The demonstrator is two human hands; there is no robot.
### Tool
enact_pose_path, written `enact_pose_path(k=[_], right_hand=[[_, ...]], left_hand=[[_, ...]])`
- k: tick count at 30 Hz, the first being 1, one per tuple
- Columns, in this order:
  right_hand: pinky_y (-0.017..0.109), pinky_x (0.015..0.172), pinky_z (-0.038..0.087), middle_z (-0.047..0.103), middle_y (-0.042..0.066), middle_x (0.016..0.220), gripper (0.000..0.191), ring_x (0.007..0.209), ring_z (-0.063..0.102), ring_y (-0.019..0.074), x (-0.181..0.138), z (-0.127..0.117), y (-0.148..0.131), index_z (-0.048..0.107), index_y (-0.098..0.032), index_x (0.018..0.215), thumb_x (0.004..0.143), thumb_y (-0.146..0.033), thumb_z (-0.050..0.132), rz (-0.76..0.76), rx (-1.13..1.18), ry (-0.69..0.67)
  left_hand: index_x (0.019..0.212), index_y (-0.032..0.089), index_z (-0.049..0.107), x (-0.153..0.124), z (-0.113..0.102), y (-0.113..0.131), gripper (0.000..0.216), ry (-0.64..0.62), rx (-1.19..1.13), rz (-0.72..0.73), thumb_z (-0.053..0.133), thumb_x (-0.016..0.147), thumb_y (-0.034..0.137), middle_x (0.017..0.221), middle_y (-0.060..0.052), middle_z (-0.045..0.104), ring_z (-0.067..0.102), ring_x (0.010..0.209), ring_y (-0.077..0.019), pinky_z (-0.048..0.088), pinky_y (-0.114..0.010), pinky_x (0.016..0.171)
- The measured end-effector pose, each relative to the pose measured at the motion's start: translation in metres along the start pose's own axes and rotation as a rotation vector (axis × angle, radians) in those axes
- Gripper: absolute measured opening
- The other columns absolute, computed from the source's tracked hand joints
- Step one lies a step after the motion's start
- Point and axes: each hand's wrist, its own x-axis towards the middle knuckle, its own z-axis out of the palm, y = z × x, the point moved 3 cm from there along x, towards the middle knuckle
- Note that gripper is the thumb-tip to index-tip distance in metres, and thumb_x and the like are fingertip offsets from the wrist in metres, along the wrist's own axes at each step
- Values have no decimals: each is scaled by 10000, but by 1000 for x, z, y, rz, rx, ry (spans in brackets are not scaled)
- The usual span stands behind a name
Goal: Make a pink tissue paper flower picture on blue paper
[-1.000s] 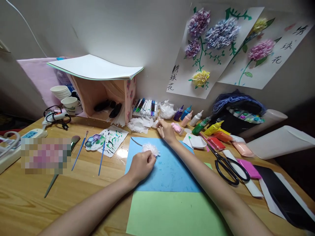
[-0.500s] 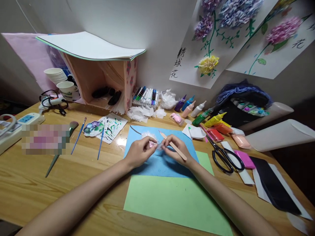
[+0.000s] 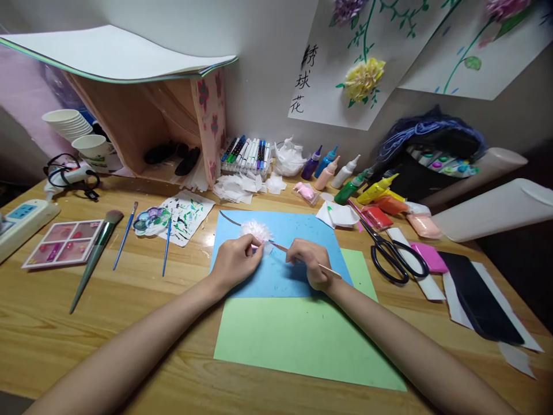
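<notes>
My left hand point(image 3: 235, 262) is closed in a pinch on a small piece of tissue paper just below a white tissue flower point(image 3: 256, 230) that lies on a blue paper sheet point(image 3: 280, 271). My right hand point(image 3: 309, 262) is closed around a thin wooden stick point(image 3: 332, 270), whose tip points left toward the tissue piece. Both hands rest on the blue sheet, a hand's width apart. A green paper sheet point(image 3: 302, 340) lies under my forearms, nearer to me.
Black scissors point(image 3: 391, 256), paint bottles point(image 3: 345, 184) and clay pieces lie to the right. Markers point(image 3: 246, 155) and tissue scraps stand at the back. Brushes point(image 3: 125, 242), a paint palette point(image 3: 151, 219), a makeup palette point(image 3: 64, 242) and a power strip point(image 3: 21, 216) lie left. A wooden shelf point(image 3: 142, 115) stands at back left.
My right hand came back from the tissue pile at the rear to the blue sheet with the stick. My left hand shifted to pinch the tissue piece. The view tilted down.
</notes>
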Motion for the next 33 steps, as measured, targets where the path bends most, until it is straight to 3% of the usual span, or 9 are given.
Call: enact_pose_path(k=[6, 14, 23, 28, 33], right_hand=[[278, 632, 399, 522, 17, 621, 394, 591, 480, 134, 6, 10, -4, 536, -187, 746, 961, -270, 216, -120, -132, -139], [275, 671, 401, 565, 34, 687, 342, 658, 502, 142, 8, 15, 3, 529, -179, 779, 962, -261, 252, -72, -229, -141], [261, 622, 386, 478, 9, 603, 389, 579, 466, 132, 13, 20, 5, 449, -201, 681, 968, -295, 205, 13, -233, -100], [259, 570, 358, 454, -6, 514, 439, 478, 438, 117, 36, 23, -2, 388, -208, 579, 960, -335, 210, 156, -266, -71], [238, 504, 331, 407, -29, 376, 459, 393, 427, 104, 81, 22, 1, 408, -193, 536, 945, -339, 259, 463, -247, -140]], left_hand=[[758, 163, 631, 2, -1, 0, 181, 55, 34, -11, 540, 806, 312, 496, 56, 447, 454, 473, -77, 308, -192, 512], [752, 168, 625, 4, 1, -1, 161, 57, 29, -8, 547, 805, 300, 510, 54, 451, 429, 478, -79, 295, -198, 512], [694, 176, 548, 5, -2, -1, 230, 125, -23, -79, 489, 842, 342, 500, 54, 445, 416, 466, -87, 292, -208, 519], [635, 182, 463, 5, -4, -3, 275, 150, -73, -137, 424, 870, 320, 543, 41, 469, 434, 510, -92, 289, -220, 538], [613, 184, 412, 5, -4, -4, 266, 167, -93, -133, 429, 853, 299, 524, 51, 428, 405, 494, -85, 273, -222, 531]])
